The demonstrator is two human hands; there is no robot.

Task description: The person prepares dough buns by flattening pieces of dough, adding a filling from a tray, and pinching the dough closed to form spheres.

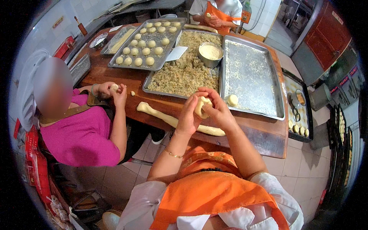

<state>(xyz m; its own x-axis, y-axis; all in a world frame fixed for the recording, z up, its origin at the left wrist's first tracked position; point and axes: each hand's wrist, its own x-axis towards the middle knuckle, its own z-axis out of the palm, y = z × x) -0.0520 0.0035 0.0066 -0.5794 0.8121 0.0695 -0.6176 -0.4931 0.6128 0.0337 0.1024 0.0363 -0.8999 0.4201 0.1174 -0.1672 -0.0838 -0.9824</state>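
A piece of pale dough (201, 108) is cupped between my two hands, above the table's near edge. My left hand (189, 117) wraps its left side. My right hand (217, 109) presses at it with the thumb from the right. Beneath my wrists a long dough rope (165, 117) lies along the table edge. Just beyond my hands, a metal tray holds crumbly brown filling (176, 74). One round dough ball (232, 100) sits in the near left corner of the seed-strewn tray (281, 103) to the right.
A tray (115, 66) of dough balls stands far left. A bowl of pale grains (211, 53) rests on the filling, near a white scraper (176, 53). At left, a co-worker in a magenta top (84, 130) handles dough; another in an orange apron (216, 17) works across the table.
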